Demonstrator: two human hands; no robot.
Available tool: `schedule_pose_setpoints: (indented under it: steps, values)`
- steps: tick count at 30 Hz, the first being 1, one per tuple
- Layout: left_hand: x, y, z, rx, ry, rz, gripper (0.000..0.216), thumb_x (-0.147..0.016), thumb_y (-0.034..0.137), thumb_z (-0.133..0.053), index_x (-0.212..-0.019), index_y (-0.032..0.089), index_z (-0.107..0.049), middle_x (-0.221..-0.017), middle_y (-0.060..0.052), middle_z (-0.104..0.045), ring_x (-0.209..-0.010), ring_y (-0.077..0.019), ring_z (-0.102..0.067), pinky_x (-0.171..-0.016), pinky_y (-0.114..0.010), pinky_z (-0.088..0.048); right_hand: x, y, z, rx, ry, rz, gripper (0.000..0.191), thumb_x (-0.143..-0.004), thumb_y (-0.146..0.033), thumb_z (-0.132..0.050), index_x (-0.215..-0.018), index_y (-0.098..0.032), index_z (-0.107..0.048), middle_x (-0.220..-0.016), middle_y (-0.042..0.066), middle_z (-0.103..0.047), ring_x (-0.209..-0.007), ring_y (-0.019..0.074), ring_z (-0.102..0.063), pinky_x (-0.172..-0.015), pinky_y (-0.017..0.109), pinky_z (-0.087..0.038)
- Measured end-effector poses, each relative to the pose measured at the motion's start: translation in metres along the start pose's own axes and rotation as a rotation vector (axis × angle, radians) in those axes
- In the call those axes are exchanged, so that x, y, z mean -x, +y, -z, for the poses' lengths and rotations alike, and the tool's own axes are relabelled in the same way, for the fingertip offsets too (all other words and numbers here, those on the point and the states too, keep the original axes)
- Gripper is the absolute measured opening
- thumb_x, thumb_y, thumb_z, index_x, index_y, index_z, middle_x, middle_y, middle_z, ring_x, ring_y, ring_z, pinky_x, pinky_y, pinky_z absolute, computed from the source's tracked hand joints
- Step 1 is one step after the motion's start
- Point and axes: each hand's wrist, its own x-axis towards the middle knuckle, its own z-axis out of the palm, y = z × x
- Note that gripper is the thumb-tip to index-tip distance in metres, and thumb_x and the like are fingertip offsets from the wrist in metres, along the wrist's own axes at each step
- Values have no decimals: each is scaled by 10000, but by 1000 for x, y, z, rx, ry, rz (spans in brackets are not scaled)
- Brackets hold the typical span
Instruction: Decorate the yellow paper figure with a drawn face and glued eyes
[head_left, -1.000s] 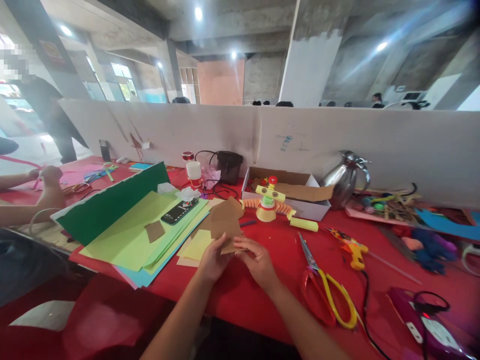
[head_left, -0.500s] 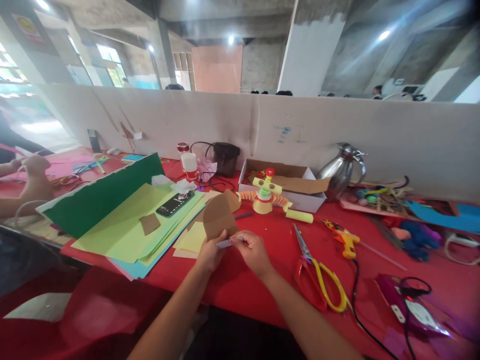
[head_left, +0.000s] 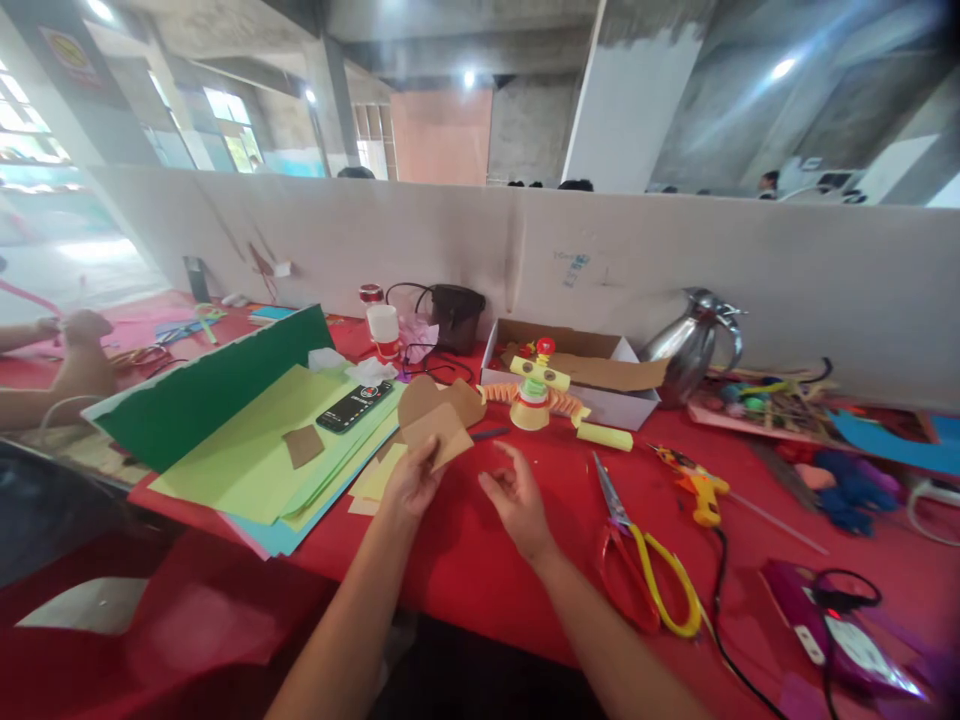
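My left hand (head_left: 411, 484) pinches a folded piece of brown paper (head_left: 441, 432) by its lower edge, just above the red table (head_left: 480, 570). More brown paper (head_left: 441, 397) lies behind it. My right hand (head_left: 515, 497) hovers a little to the right, fingers spread and holding nothing. A small paper figure (head_left: 535, 395) of yellow, green and orange parts stands beyond my hands, in front of a cardboard box (head_left: 570, 375).
A stack of green, yellow and blue paper sheets (head_left: 255, 455) with a phone (head_left: 355, 405) lies left. Red-and-yellow scissors (head_left: 637, 560), a glue gun (head_left: 694, 485) and a metal jug (head_left: 694, 345) are right. Another person's arm (head_left: 45, 385) rests far left. A white partition (head_left: 600, 260) backs the table.
My right hand has let go of the brown paper and opened, moving slightly right. My left hand keeps the paper and has tilted it flatter, away from me.
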Motion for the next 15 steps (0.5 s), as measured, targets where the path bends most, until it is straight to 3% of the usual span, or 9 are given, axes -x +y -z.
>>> schedule_pose_setpoints:
  steps: [2, 6, 8, 11, 13, 15]
  values:
    - [-5, 5, -4, -28, 29, -80, 276, -812, -20, -581, -1045, 116, -643, -749, -44, -729, -656, -149, -705, -672, -244, -607, -1, 0, 1, 18, 0, -13, 520, -849, -381, -668, -1327, -255, -505, -1015, 65, -666, -817, 190, -638, -804, 360, -544]
    - [-4, 3, -4, -91, 30, -122, 228, -756, -29, -632, -935, 110, -661, -713, -51, -729, -651, -160, -706, -706, -268, -603, -9, -5, 2, 98, -62, 118, 574, -820, -376, -712, -1361, -331, -525, -1429, 98, -473, -875, 181, -644, -815, 363, -543]
    - [0, -4, 0, -128, 1, -84, 207, -715, -4, -681, -892, 101, -665, -706, -65, -730, -644, -180, -707, -697, -293, -602, -15, -10, 2, 179, -112, 177, 426, -820, -386, -722, -1234, -328, -643, -1492, 77, -411, -1002, 209, -636, -867, 368, -526]
    - [5, -14, 7, -222, -72, -72, 218, -649, 56, -748, -848, 108, -676, -697, -61, -728, -604, -179, -689, -629, -273, -584, -21, -16, 2, 274, -222, 264, 171, -884, -405, -655, -947, -268, -735, -1277, 72, -607, -1081, 226, -617, -914, 359, -486]
    - [5, -19, 11, -266, -117, -90, 196, -627, 85, -763, -803, 121, -685, -691, -50, -723, -565, -156, -662, -570, -239, -555, -23, -19, 0, 327, -248, 301, 217, -939, -400, -577, -868, -238, -703, -1002, 61, -689, -954, 204, -637, -854, 330, -474]
    - [5, -23, 13, -274, -141, -100, 162, -619, 100, -766, -754, 140, -687, -683, -39, -716, -561, -150, -650, -552, -231, -541, -23, -20, -3, 392, -194, 292, 284, -970, -398, -512, -792, -219, -643, -786, 35, -650, -788, 185, -608, -741, 298, -443]
